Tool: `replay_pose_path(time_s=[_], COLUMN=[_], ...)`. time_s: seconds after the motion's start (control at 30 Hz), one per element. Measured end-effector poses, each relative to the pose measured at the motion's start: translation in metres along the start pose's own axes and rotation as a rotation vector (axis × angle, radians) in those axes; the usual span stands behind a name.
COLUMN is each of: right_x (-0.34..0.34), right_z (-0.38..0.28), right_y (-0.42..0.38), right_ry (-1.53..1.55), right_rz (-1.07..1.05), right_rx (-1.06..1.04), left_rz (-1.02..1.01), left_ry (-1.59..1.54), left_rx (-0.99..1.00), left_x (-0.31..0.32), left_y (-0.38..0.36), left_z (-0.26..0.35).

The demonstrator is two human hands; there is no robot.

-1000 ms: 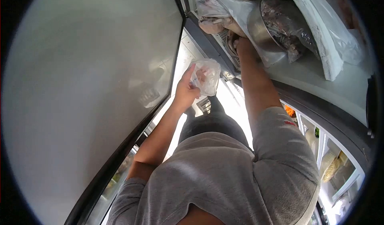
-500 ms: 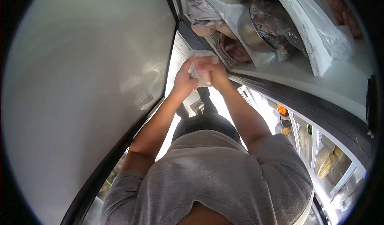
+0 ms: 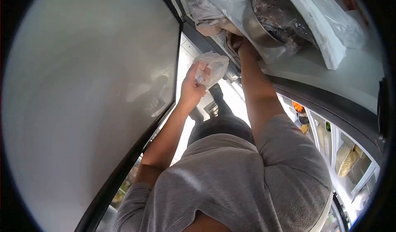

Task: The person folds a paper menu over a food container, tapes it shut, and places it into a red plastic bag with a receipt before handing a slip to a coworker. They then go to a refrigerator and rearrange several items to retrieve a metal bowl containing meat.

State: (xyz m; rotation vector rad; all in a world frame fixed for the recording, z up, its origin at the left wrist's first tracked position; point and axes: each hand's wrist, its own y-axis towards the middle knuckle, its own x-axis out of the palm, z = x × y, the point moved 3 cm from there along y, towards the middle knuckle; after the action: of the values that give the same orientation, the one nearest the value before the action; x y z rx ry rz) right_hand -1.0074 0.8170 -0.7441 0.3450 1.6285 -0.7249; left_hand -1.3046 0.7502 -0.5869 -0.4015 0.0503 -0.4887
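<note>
My left hand (image 3: 192,87) is closed on a clear plastic bag (image 3: 215,65) with pinkish pieces, apparently raw meat, inside. The bag's mouth hangs open toward the right. Reaching into the cabinet, my right hand (image 3: 240,44) is down in a round container (image 3: 228,46) on the shelf, beneath a steel bowl. Its fingers are in shadow and mostly hidden, so what they touch does not show.
On the shelf, a steel bowl (image 3: 258,25) holds a plastic bag of dark contents (image 3: 276,13). Wrapped packages (image 3: 206,9) lie at the left. A glass door (image 3: 95,100) stands open on my left. Lower right, a dark-edged frame (image 3: 330,104) borders shelves with food tubs (image 3: 298,107).
My right hand has left the plastic bag and moved up and right into the round container. My left hand keeps hold of the bag, now more open to view.
</note>
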Motion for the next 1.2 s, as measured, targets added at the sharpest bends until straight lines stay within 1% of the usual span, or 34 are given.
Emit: replay_pose_path(time_s=[0.13,0.2,0.3,0.37,0.4,0.5,0.57,0.6,0.67,0.7,0.77,0.8,0.87,0.93,0.97,1.03,1.07,1.13,1.17,1.2], right_x=[0.025,0.026,0.022,0.014,0.01,-0.014,-0.034,-0.047,-0.064,-0.022,-0.018,-0.06,-0.051,-0.045,-0.036,-0.001,0.007,0.009,0.009,-0.002], right_z=[-0.001,0.003,0.01,0.013,0.017,0.018,0.013,0.008,0.001,0.011,-0.005,-0.041,-0.077,-0.107,-0.118,-0.132,-0.127,-0.121,-0.118,-0.105], right_y=[0.017,0.02,0.022,0.017,0.011,-0.019,-0.05,-0.065,-0.085,-0.075,-0.095,-0.147,-0.177,-0.184,-0.184,-0.178,-0.172,-0.161,-0.152,-0.153], right_ry=[0.003,0.044,0.175,0.304,0.392,0.612,0.682,0.681,0.586,0.897,1.138,1.071,1.738,1.69,1.698,1.632,1.638,0.999,0.657,0.66], right_rz=[-0.137,-0.163,-0.177,-0.157,-0.13,-0.02,0.152,0.24,0.431,0.457,0.482,0.493,-0.158,-0.736,-0.731,-1.034,-1.029,-0.732,-0.582,-0.59], right_rx=[0.018,0.02,0.007,0.017,0.016,0.065,0.099,0.1,0.046,-0.135,-0.301,-0.269,0.064,0.04,0.048,0.401,0.402,-0.231,-0.456,-0.464], left_rz=[0.045,0.018,0.003,-0.009,-0.024,0.015,0.004,0.003,-0.004,0.004,0.024,0.038,0.057,0.069,0.069,0.028,0.014,0.091,0.141,0.151], left_ry=[0.058,0.081,0.062,0.049,0.032,0.043,-0.068,-0.075,0.03,0.02,0.051,0.071,0.092,0.196,0.233,0.245,0.249,0.192,0.054,0.058], left_rx=[-0.032,-0.099,-0.137,-0.117,-0.135,-0.062,-0.067,-0.053,-0.102,-0.093,-0.051,-0.032,-0.017,0.094,0.131,0.198,0.223,0.078,0.084,0.08], left_x=[-0.014,-0.019,-0.022,-0.021,-0.02,-0.017,-0.019,-0.02,-0.022,-0.023,-0.024,-0.024,-0.022,-0.019,-0.018,-0.014,-0.013,-0.025,-0.03,-0.036], left_y=[-0.008,-0.012,-0.017,-0.013,-0.012,-0.006,-0.003,0.001,0.001,0.003,0.007,0.007,0.007,0.009,0.009,0.008,0.01,0.008,0.007,0.006], left_z=[-0.007,-0.01,-0.017,-0.023,-0.019,-0.024,-0.028,-0.022,-0.017,-0.015,-0.013,-0.014,-0.015,-0.011,-0.009,0.002,0.006,0.008,0.012,0.016])
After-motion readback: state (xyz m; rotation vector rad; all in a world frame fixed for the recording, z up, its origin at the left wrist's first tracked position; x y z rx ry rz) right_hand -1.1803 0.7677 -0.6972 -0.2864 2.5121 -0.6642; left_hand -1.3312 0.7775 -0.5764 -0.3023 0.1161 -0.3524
